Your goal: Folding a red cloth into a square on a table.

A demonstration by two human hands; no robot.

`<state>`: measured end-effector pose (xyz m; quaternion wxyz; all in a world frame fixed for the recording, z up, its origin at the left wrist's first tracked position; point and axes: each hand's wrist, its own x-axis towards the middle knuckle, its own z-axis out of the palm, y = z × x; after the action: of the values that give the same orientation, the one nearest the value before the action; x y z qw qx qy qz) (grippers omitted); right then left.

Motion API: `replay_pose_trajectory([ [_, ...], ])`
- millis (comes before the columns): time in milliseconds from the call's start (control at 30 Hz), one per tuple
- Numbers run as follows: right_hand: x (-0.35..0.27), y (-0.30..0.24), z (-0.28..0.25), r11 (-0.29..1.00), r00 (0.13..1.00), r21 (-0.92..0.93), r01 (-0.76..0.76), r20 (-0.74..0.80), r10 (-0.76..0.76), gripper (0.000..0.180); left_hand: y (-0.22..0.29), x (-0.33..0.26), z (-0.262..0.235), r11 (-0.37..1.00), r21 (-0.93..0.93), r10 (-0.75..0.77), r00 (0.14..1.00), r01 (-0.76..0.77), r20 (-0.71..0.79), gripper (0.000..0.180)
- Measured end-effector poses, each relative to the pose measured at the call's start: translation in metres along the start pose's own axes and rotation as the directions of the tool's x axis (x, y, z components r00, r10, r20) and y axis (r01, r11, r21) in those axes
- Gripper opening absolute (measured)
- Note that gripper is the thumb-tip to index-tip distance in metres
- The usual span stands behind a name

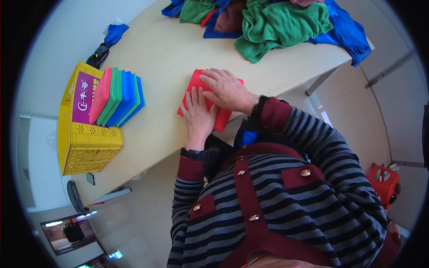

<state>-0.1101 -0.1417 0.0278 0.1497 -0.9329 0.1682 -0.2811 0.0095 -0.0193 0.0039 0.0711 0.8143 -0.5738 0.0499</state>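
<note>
A red folded cloth point(195, 81) lies at the table's near edge, part of it reaching over that edge toward me. My left hand point(198, 115) rests flat on its left part, fingers stretched out. Across its upper right lies my right hand point(229, 90), palm down with the fingers extended. The two hands nearly meet at the thumbs, and they hide the cloth's middle. To the left, several flat folded cloths point(117, 98) in red, green and blue stand on edge in a row against a yellow basket.
The yellow plastic basket point(91, 142) with a purple label stands at the table's left. Loose green cloths point(281, 27) and blue cloths point(351, 33) are heaped at the far side. A blue bundle point(117, 35) lies far left. A red stool point(383, 185) is on the floor at right.
</note>
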Motion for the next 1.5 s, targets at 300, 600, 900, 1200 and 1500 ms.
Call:
replay_pose_trajectory([
  [300, -0.038, -0.018, 0.015, 0.987, 0.981, -0.089, -0.135, 0.125, 0.146, 0.063, 0.013, -0.010, -0.009, 0.988, 0.006, -0.157, 0.987, 0.157, 0.028, 0.071],
  [600, -0.019, -0.001, 0.003, 0.990, 0.962, -0.084, -0.110, 0.242, 0.127, 0.064, 0.008, -0.036, -0.024, 0.997, 0.001, -0.079, 0.997, 0.079, -0.019, 0.062],
  [900, -0.016, -0.041, 0.017, 0.962, 0.964, -0.225, -0.153, 0.180, 0.195, 0.069, -0.023, 0.005, -0.038, 0.987, -0.150, 0.050, 0.999, -0.049, 0.001, 0.047],
  [1200, -0.030, -0.022, 0.024, 0.949, 0.958, -0.196, -0.245, 0.104, 0.269, 0.081, -0.034, 0.043, 0.005, 0.898, -0.352, 0.267, 0.963, -0.265, -0.043, 0.057],
  [1500, -0.029, -0.011, 0.018, 0.922, 0.941, -0.245, -0.298, 0.089, 0.328, 0.088, -0.033, 0.050, 0.005, 0.943, -0.262, 0.222, 0.974, -0.204, 0.041, 0.065],
])
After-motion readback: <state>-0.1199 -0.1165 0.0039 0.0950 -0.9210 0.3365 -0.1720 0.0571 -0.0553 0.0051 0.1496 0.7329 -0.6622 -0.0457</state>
